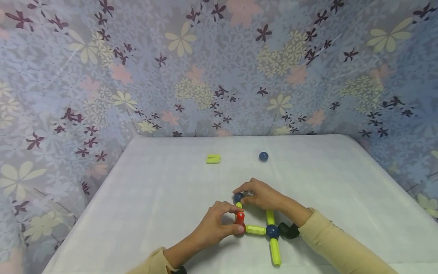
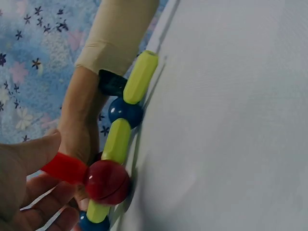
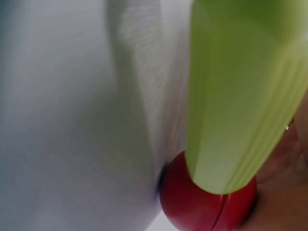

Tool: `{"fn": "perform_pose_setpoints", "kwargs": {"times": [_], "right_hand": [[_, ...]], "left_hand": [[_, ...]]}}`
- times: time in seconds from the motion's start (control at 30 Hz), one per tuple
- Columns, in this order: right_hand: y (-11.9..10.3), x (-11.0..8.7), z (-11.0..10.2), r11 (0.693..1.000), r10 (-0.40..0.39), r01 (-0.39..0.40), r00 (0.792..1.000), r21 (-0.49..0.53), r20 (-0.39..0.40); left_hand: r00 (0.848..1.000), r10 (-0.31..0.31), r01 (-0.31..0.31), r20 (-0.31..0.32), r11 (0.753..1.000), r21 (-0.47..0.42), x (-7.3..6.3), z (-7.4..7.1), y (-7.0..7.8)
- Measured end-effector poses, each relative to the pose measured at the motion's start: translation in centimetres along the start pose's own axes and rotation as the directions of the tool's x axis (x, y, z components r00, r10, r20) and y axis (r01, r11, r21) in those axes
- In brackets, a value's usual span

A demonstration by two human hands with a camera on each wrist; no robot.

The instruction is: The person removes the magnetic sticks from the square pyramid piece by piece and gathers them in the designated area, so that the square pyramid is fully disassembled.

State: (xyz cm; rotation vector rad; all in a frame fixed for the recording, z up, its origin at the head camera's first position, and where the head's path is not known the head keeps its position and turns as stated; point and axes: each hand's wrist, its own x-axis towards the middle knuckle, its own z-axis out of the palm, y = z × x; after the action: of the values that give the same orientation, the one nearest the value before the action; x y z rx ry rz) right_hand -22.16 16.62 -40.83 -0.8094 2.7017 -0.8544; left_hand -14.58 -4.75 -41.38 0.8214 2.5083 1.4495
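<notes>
My left hand (image 1: 217, 223) grips a red magnetic rod (image 1: 240, 217) that stands upright on a red ball (image 2: 108, 183), the thumb low at the ball. My right hand (image 1: 262, 195) pinches a blue ball (image 1: 238, 197) between thumb and fingers. A short yellow-green rod (image 1: 238, 205) joins that ball to the red one. From the red ball another yellow-green rod (image 1: 256, 230) runs right to a second blue ball (image 1: 272, 231). That ball bears a front rod (image 1: 275, 252) and a far rod (image 1: 270, 217), whose far end my right hand hides.
Beyond the hands two loose yellow-green rods (image 1: 213, 160) lie side by side. A loose blue ball (image 1: 263, 156) sits to their right. The white-covered table (image 1: 164, 182) ends at a flowered cloth (image 1: 219, 76) behind. A black strap piece (image 1: 289, 230) shows at my right wrist.
</notes>
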Motion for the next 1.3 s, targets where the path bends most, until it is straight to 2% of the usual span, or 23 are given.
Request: {"fn": "perform_pose_setpoints", "kwargs": {"times": [0.23, 0.37, 0.5, 0.6, 0.83, 1.03, 1.2, 1.3], "right_hand": [[0.0, 0.0, -0.1, 1.0, -0.008, 0.008, 1.0, -0.007, -0.006], [0.0, -0.1, -0.1, 1.0, 0.015, -0.015, 1.0, -0.015, -0.004], [0.1, -0.3, -0.1, 0.999, 0.025, -0.026, 0.999, -0.048, -0.03], [0.2, -0.6, -0.3, 0.995, 0.062, -0.066, 0.997, -0.078, -0.053], [0.2, -2.1, -0.9, 0.979, 0.139, -0.154, 0.984, -0.135, -0.115], [0.1, -3.6, -1.1, 0.965, 0.204, -0.225, 0.967, -0.136, -0.156], [-0.1, -4.7, -1.1, 0.952, 0.25, -0.276, 0.95, -0.132, -0.187], [-0.3, -5.0, -1.1, 0.953, 0.241, -0.272, 0.948, -0.133, -0.209]], "left_hand": [[0.997, 0.037, -0.035, -0.071, 0.999, 0.026, 0.2, 0.4, 0.1], [0.994, 0.027, -0.021, -0.101, 0.998, 0.057, 0.3, 0.3, 0.0], [0.99, -0.02, 0.033, -0.136, 0.995, 0.095, 0.7, -0.1, -0.2], [0.984, -0.055, 0.077, -0.169, 0.989, 0.124, 1.1, -0.6, -0.6], [0.963, -0.078, 0.122, -0.26, 0.98, 0.159, 2.5, -1.9, -1.4], [0.949, -0.127, 0.173, -0.287, 0.975, 0.141, 4.3, -2.5, -2.2], [0.944, -0.147, 0.196, -0.296, 0.97, 0.141, 5.7, -2.4, -2.6], [0.941, -0.151, 0.197, -0.302, 0.972, 0.129, 6.0, -2.4, -2.8]]}}
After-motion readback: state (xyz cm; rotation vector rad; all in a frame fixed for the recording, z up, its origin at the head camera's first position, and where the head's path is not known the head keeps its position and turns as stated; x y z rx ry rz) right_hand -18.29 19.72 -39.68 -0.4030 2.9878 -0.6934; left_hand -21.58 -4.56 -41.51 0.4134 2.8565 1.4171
